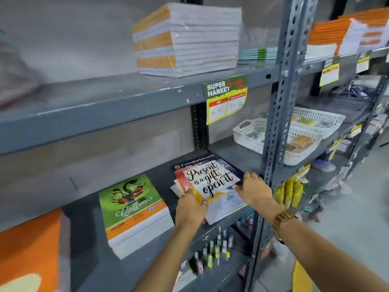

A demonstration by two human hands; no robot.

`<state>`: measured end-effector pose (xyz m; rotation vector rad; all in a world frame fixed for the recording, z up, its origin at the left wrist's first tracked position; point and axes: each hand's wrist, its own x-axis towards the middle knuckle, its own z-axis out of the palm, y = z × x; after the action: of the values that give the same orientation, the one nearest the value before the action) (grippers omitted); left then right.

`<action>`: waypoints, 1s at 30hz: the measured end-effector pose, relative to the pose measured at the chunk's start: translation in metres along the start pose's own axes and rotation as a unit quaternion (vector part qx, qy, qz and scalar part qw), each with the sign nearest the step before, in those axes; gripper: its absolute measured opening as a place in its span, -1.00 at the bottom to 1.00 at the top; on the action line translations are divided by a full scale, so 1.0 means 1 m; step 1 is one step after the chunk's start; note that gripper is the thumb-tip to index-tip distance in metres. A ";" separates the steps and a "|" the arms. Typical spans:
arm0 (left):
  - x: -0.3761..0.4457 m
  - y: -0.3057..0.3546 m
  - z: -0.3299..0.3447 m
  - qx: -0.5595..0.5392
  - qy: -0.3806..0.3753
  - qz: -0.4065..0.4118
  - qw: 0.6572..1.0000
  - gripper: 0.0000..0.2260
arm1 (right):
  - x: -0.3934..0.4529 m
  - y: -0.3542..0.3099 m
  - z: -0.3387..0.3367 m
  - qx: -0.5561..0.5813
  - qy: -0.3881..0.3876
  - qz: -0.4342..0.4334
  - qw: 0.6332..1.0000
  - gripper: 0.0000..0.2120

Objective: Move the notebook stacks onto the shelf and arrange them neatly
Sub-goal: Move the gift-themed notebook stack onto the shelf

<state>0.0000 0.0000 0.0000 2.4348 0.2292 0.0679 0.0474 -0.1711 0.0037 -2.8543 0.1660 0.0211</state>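
A loose stack of notebooks (210,178), its top cover reading "Present is a gift, open it", lies askew on the middle grey shelf (160,251). My left hand (191,209) grips the stack's near left corner. My right hand (252,189) presses against its right edge beside the upright post. A tidy stack with a green "Coffee" cover (134,209) lies to the left, apart from it. An orange stack (31,253) fills the lower left corner. A wrapped bundle of notebooks (187,41) stands on the upper shelf.
A perforated grey upright (277,114) stands just right of my right hand. White baskets (271,135) sit on the neighbouring shelf. A price tag (226,98) hangs from the upper shelf edge. Small bottles (212,251) line the shelf below. More orange stacks (341,34) rest at upper right.
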 end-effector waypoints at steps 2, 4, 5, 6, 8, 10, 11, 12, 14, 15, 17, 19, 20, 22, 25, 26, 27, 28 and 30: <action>0.009 -0.001 0.012 -0.032 0.001 -0.044 0.998 -0.71 | 0.011 0.006 0.005 0.014 -0.023 0.047 0.999 -0.39; 0.012 -0.002 0.018 -0.046 -0.013 -0.076 0.996 -0.67 | 0.019 0.010 0.010 0.029 -0.052 0.063 0.996 -0.32; 0.015 -0.004 0.023 -0.047 -0.024 -0.091 0.994 -0.65 | 0.024 0.010 0.013 0.035 -0.064 0.066 0.995 -0.30; 0.016 -0.002 0.024 -0.056 -0.035 -0.115 0.991 -0.63 | 0.029 0.010 0.017 0.042 -0.074 0.069 0.994 -0.30; 0.019 -0.003 0.028 -0.092 -0.041 -0.149 0.984 -0.61 | 0.035 0.010 0.021 0.046 -0.075 0.081 0.993 -0.31; 0.022 -0.003 0.031 -0.128 -0.049 -0.174 0.975 -0.61 | 0.039 0.010 0.023 0.053 -0.073 0.097 0.991 -0.32; 0.023 -0.005 0.033 -0.136 -0.052 -0.183 0.972 -0.59 | 0.041 0.010 0.023 0.057 -0.071 0.099 0.991 -0.32; 0.023 -0.004 0.034 -0.145 -0.052 -0.196 0.968 -0.56 | 0.041 0.010 0.023 0.059 -0.068 0.098 0.991 -0.34; 0.023 -0.005 0.035 -0.176 -0.037 -0.221 0.958 -0.48 | 0.043 0.011 0.024 0.058 -0.062 0.091 0.992 -0.37; 0.023 -0.005 0.036 -0.196 -0.022 -0.233 0.952 -0.45 | 0.043 0.011 0.024 0.060 -0.057 0.087 0.993 -0.38; 0.020 -0.003 0.034 -0.228 0.010 -0.255 0.940 -0.48 | 0.043 0.012 0.025 0.061 -0.046 0.079 0.994 -0.41; 0.020 0.002 0.028 -0.256 0.035 -0.272 0.927 -0.60 | 0.043 0.012 0.026 0.074 -0.033 0.083 0.993 -0.50; 0.020 0.005 0.023 -0.271 0.039 -0.279 0.921 -0.70 | 0.043 0.012 0.026 0.085 -0.022 0.084 0.993 -0.57; 0.021 0.007 0.013 -0.300 0.027 -0.294 0.907 -0.89 | 0.040 0.010 0.023 0.113 0.006 0.089 0.990 -0.75; 0.020 0.005 0.000 -0.338 0.017 -0.290 0.895 -0.93 | 0.033 0.005 0.017 0.166 0.049 0.092 0.981 -0.85; 0.019 0.003 -0.003 -0.352 0.020 -0.286 0.891 -0.87 | 0.032 0.003 0.015 0.177 0.060 0.087 0.979 -0.82; 0.016 0.002 -0.008 -0.365 0.022 -0.281 0.887 -0.81 | 0.029 -0.002 0.012 0.189 0.070 0.085 0.976 -0.86; 0.013 0.001 -0.012 -0.375 0.025 -0.277 0.884 -0.77 | 0.026 -0.007 0.009 0.195 0.083 0.082 0.974 -0.91; 0.006 0.000 -0.021 -0.391 0.033 -0.266 0.881 -0.74 | 0.022 -0.017 0.003 0.212 0.102 0.077 0.969 -0.83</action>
<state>0.0032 0.0142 0.0156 1.5032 0.7379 -0.0050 0.0712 -0.1564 0.0048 -2.4054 0.3836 -0.2465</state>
